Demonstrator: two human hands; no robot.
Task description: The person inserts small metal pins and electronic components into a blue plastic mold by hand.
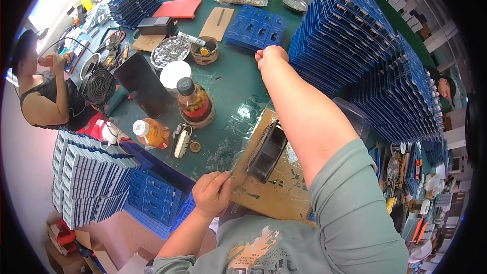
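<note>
My right arm stretches far across the green table. My right hand (pixel 273 58) is closed at the near edge of a blue circuit board panel (pixel 253 26) with several dark cutouts; its fingertips are partly hidden. Close to my body, my left hand (pixel 212 193) is pinched shut by the near edge of a brown board (pixel 281 185); whatever its fingers hold is too small to make out. On that board, between my arms, sits a dark open metal box (pixel 266 152), partly covered by my right forearm.
Tall stacks of blue panels (pixel 335 35) stand right of my right hand. Another stack (pixel 91 177) is at lower left. A dark-capped bottle (pixel 195 104), orange drink bottle (pixel 151 133), black tablet-like screen (pixel 143 83) and fan (pixel 97 84) stand left. A person (pixel 48 81) sits beyond.
</note>
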